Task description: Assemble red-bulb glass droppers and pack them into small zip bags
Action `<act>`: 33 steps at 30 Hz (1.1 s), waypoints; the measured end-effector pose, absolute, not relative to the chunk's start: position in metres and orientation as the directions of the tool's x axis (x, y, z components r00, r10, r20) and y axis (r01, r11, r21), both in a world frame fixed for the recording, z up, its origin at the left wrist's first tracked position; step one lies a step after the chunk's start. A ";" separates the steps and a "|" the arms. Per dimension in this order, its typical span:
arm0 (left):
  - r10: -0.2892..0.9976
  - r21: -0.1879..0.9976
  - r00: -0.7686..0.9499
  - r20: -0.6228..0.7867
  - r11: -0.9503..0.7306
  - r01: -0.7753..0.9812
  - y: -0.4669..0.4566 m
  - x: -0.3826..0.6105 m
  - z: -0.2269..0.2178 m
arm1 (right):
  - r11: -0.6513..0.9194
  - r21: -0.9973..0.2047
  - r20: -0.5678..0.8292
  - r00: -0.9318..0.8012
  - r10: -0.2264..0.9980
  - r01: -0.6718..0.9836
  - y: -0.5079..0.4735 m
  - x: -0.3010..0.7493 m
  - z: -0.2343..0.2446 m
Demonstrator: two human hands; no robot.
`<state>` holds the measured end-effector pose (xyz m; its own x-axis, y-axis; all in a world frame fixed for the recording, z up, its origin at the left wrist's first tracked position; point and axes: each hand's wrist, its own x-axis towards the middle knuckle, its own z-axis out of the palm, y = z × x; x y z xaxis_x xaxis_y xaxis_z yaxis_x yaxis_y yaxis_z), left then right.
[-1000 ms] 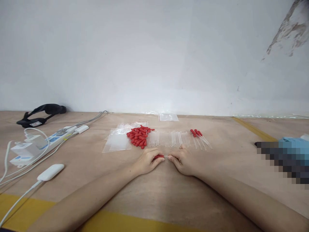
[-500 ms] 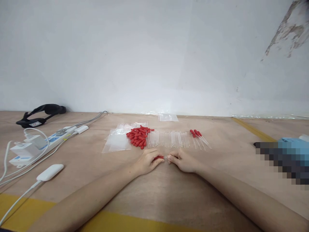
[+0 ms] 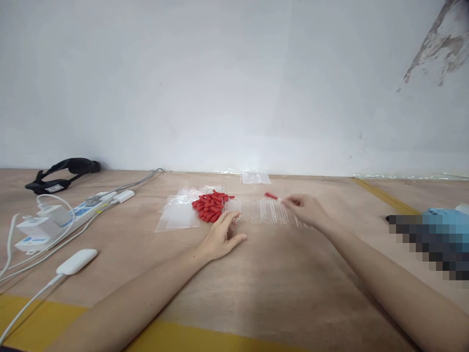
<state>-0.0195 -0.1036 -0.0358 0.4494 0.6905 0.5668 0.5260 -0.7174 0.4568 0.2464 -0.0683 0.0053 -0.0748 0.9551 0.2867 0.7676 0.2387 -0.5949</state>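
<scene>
My right hand pinched a dropper, its red end pointing left, above the row of tubes. My left hand lay open, fingertips just beside the bulb pile.

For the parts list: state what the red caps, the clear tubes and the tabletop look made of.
Red caps: matte, opaque, likely rubber; one tops the dropper held by the right hand. Clear tubes: see-through with faint glints, glass or plastic, cannot tell. Tabletop: pale brown with grain, dull, probably plywood.
</scene>
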 end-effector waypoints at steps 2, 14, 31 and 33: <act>0.700 0.458 0.466 0.542 -0.711 0.534 -0.102 -0.020 -0.037 | 0.012 -0.545 0.316 0.192 0.929 0.838 -0.054 0.271 0.002; 0.705 0.444 0.492 0.510 -0.706 0.551 -0.102 -0.020 -0.038 | -0.270 -0.460 0.104 0.354 0.929 0.846 -0.037 0.301 -0.030; 0.718 0.463 0.499 0.485 -0.696 0.549 -0.103 -0.020 -0.035 | -0.253 -0.477 0.081 0.328 0.941 0.842 -0.038 0.303 -0.022; 0.719 0.463 0.500 0.483 -0.694 0.551 -0.103 -0.020 -0.035 | -0.270 -0.488 0.075 0.348 0.934 0.830 -0.037 0.305 -0.022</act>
